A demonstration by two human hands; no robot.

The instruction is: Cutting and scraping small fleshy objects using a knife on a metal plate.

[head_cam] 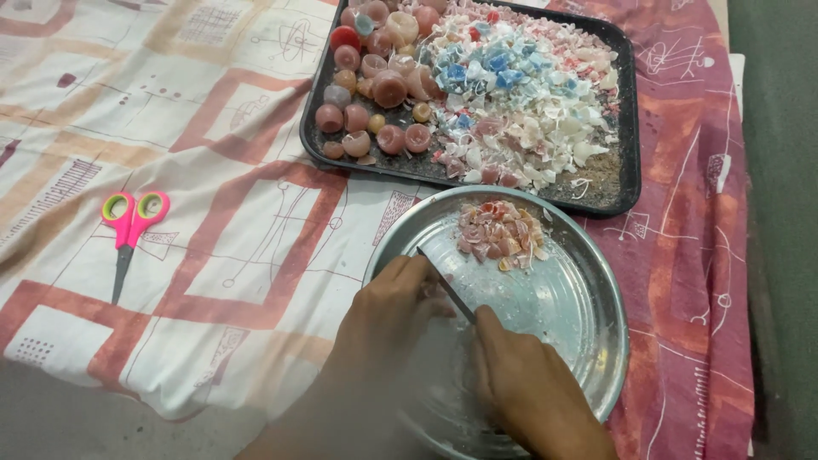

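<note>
A round steel plate (588,315) lies on the patterned cloth, with a small heap of pink and white chips (501,234) at its far side. My right hand (532,392) grips a dark knife (447,285), whose blade slants up to the left across the plate. My left hand (388,315) rests on the plate's near left part, fingers curled over a small pinkish piece right by the blade; the piece is mostly hidden.
A black tray (626,183) behind the plate holds several round pink and red pieces (379,85) on the left and a big pile of white, blue and pink fragments (528,94). Pink-handled scissors (129,226) lie on the cloth (221,247) to the left.
</note>
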